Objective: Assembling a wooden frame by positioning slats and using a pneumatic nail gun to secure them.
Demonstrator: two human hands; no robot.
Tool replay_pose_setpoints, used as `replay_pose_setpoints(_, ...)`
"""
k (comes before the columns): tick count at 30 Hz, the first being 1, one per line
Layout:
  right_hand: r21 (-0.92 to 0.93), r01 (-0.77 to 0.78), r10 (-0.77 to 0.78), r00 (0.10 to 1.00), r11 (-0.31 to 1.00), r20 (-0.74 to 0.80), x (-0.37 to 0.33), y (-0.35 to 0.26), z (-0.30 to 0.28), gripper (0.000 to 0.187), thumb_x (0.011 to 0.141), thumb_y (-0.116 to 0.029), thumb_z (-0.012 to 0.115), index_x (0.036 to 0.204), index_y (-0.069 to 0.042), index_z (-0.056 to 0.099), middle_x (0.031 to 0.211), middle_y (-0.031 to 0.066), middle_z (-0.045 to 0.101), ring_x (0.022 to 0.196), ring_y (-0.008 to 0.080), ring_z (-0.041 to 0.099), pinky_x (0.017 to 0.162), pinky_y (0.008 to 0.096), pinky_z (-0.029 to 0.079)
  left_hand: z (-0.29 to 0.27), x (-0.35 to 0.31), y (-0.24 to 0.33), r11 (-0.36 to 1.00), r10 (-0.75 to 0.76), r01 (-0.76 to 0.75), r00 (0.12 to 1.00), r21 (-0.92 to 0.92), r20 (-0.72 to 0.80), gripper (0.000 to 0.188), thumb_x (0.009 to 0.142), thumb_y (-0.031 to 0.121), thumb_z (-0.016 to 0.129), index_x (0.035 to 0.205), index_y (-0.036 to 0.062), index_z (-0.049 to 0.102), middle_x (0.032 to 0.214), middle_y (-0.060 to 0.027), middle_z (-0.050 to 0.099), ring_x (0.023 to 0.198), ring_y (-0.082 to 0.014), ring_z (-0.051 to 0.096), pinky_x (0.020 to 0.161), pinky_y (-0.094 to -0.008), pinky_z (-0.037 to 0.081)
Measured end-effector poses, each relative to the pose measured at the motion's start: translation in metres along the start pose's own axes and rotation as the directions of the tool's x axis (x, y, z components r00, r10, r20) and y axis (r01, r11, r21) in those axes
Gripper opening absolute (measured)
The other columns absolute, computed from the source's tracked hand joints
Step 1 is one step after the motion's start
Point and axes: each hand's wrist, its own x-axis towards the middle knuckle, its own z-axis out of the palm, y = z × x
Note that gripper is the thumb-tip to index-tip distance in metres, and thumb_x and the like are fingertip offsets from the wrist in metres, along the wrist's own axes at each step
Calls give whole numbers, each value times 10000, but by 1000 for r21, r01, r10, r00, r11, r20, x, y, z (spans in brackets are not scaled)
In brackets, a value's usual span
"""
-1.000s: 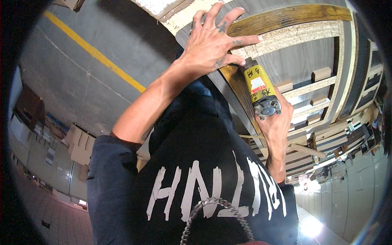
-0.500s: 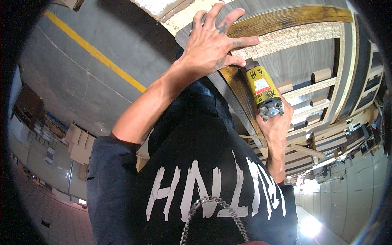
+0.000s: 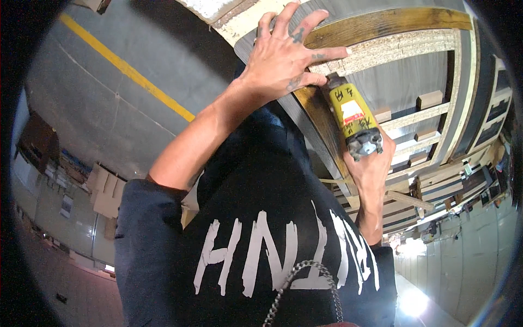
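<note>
My right hand [image 3: 371, 166] grips a yellow nail gun [image 3: 351, 109] with a dark nose and a bolted metal cap. Its handle is mostly hidden behind the tool body and my fingers. The nose points away from me, at the inner corner of a wooden frame. There, a speckled particleboard strip [image 3: 397, 52] meets a dark brown wooden rail [image 3: 312, 103]. My left hand [image 3: 278, 65] lies spread over that corner, fingers apart. Its thumb reaches close to the tool's nose, and its index finger rests on the strip. Another brown rail [image 3: 387, 26] runs along the far side.
Small wooden blocks [image 3: 429, 100] and crosspieces [image 3: 414, 116] sit inside the frame on grey wood-grain panels. More slatted frames [image 3: 496, 103] stand to the right. On the left is a grey floor with a yellow line [image 3: 125, 68]; stacked cardboard-coloured boards [image 3: 105, 191] stand farther off.
The nail gun and my right hand have shifted very slightly to the right, and the tool has tilted a little. My left hand stays in place. The neck chain has swung right.
</note>
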Motion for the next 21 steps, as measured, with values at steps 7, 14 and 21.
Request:
replay_pose_setpoints(7, 16, -80, 80, 997, 997, 22, 4, 1, 0, 316, 685, -57, 766, 960, 20, 631, 792, 200, 669, 743, 358, 686, 667, 386, 512, 2, 4, 0, 1000, 5, -5, 1000, 8, 12, 580, 842, 500, 693, 1390, 413, 525, 1589, -150, 153, 1426, -505, 88, 1101, -672, 140)
replay_pose_setpoints(14, -19, -96, 96, 994, 995, 46, 8, -5, -2, 341, 693, -68, 775, 1002, 4, 650, 808, 190, 687, 751, 339, 700, 675, 384, 523, 4, 4, 0, 998, -33, 30, 999, 57, 40, 565, 838, 455, 713, 1374, 414, 540, 1589, -146, 154, 1429, -491, 91, 1102, -668, 141)
replay_pose_setpoints(21, -41, -49, 51, 997, 998, 60, 18, -8, -1, 297, 700, -40, 740, 975, 9, 641, 801, 188, 673, 733, 358, 679, 662, 388, 516, 0, 4, -3, 1000, -12, 11, 999, 29, 39, 572, 835, 391, 704, 1382, 406, 535, 1595, -151, 153, 1435, -496, 76, 1114, -666, 122)
